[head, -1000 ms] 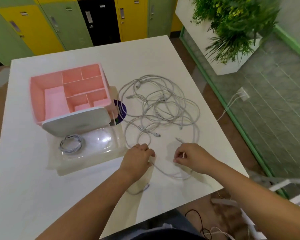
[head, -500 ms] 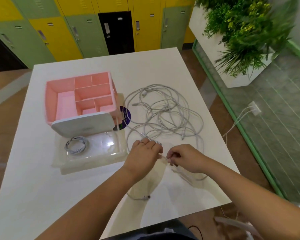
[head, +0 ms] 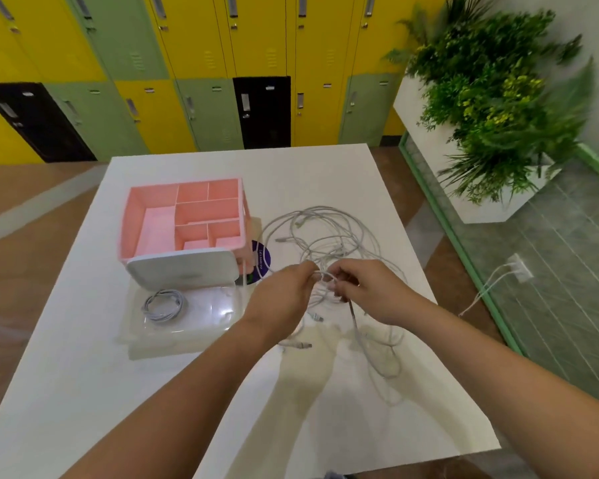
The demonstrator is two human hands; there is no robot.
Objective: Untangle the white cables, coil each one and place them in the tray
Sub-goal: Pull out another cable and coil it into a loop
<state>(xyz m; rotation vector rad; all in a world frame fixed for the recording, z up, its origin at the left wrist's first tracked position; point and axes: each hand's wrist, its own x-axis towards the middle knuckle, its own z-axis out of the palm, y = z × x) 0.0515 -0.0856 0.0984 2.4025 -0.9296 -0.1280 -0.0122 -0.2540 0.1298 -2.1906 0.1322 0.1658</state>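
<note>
Head view, and both hands are meeting above the white surface [head: 83,375]! What is the left hand [head: 284,299] doing?

It's curling its fingers around a loop of thin white cable [head: 325,275], and the right hand [head: 367,292] is pinching that same loop from the other side. Nothing slack there, both are gripping.

And the rest of the wire?

The loose tangle of white cables [head: 329,233] is sprawling on the surface just beyond the hands. More strands are trailing from the grip down onto the surface nearer the person, and one plug end [head: 317,318] is dangling below the left hand.

Anything in the tray?

Yes, one coiled white cable [head: 163,305] is lying in the left part of the clear plastic tray [head: 204,316], well apart from the tangle. Behind the tray a pink plastic organiser with open compartments [head: 132,219] is standing, a white rounded panel [head: 184,271] is sitting against its front, and a round purple sticker [head: 260,261] is peeking out beside it.
</note>
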